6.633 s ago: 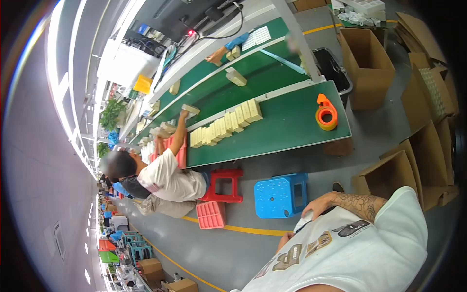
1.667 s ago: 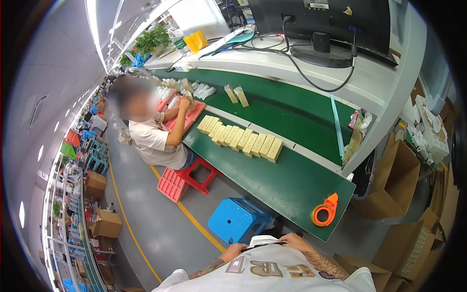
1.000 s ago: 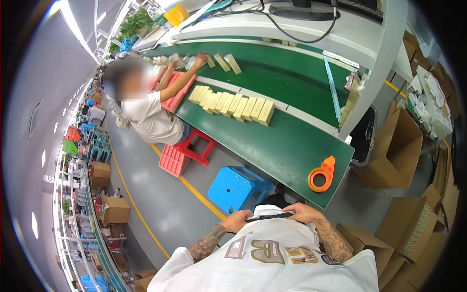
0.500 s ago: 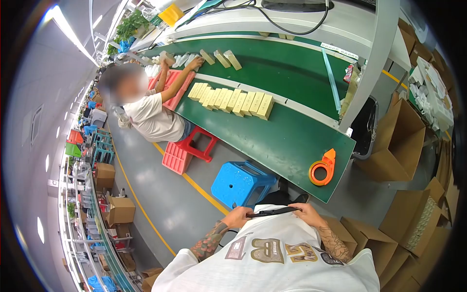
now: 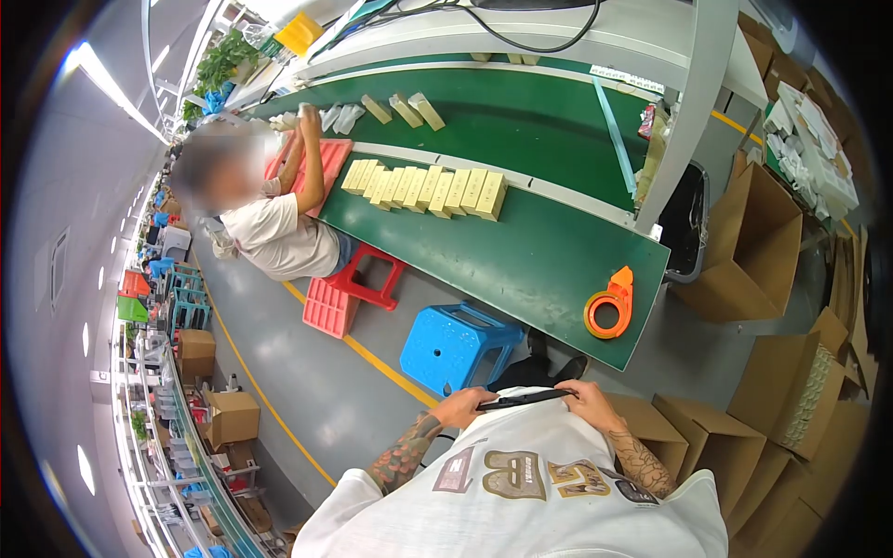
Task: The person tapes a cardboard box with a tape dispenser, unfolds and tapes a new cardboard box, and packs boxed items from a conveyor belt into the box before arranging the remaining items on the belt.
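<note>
Black strap [image 5: 526, 399], left grip [image 5: 460, 406] closed on it, right grip [image 5: 592, 405] likewise

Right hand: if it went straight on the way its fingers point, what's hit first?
Probably the dark trousers, just past the black strip that the right hand grips; the blue plastic stool looks farther along. Depth is unclear from one view.
</note>
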{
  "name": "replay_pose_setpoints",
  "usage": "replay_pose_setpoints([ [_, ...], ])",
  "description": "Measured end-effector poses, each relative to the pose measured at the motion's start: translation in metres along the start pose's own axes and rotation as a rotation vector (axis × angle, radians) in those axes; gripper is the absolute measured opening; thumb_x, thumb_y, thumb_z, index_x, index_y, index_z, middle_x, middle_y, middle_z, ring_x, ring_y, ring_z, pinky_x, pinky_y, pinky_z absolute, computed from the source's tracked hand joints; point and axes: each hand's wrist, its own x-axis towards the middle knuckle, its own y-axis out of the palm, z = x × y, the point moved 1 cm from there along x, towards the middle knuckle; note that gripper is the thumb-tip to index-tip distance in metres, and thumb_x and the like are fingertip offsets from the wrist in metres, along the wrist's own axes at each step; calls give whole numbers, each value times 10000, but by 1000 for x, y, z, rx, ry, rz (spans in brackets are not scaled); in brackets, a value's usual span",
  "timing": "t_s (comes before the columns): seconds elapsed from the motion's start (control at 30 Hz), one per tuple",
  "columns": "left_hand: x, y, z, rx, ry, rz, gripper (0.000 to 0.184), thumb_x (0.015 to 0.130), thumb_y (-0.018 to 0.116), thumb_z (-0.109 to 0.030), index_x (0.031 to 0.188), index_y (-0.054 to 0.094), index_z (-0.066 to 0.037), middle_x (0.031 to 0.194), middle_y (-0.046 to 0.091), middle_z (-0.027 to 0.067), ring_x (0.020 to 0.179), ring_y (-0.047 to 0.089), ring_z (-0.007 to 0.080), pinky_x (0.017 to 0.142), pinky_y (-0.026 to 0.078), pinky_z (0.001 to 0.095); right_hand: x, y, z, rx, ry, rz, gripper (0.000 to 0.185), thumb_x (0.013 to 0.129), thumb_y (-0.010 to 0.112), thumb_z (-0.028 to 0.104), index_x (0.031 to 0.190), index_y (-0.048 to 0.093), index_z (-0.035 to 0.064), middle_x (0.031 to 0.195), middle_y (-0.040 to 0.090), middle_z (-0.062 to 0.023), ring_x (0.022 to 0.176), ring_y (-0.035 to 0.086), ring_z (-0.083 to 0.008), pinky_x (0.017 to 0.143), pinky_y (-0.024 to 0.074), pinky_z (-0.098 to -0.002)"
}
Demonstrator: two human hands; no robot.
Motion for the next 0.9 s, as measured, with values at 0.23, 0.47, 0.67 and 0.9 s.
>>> replay_pose_setpoints([
  [0.23,13,-21,-24,-123,-14,265,761,740,646,-331,1377,322,-70,1228,477,191,1059,523,296,897,416,350,3,0,7,-117,-148,-75,303,751,524,60,1034,598,-19,867,647,-198,770,633,-308,701,489,-354],
  [0.47,25,-13,-21,-170,185,224,821,707,653,-366,1392,299,-86,1280,438,191,1099,500,318,949,387,367,11,-15,26,-193,18,84,338,722,516,31,1048,591,-23,874,641,-208,790,632,-303,706,485,-362],
  [0.67,29,-13,-19,-252,174,258,662,738,632,-297,1325,419,-79,1240,509,171,1083,527,303,931,404,380,24,-18,1,18,117,317,350,706,521,27,1044,598,-19,843,636,-186,803,624,-248,700,477,-342],
  [0.9,14,-7,-11,-332,-1,117,433,757,592,-87,1188,564,-58,1075,627,126,988,588,240,881,439,342,23,2,-19,-151,-158,254,320,708,539,18,1016,620,-8,850,642,-91,765,591,-135,679,467,-268],
])
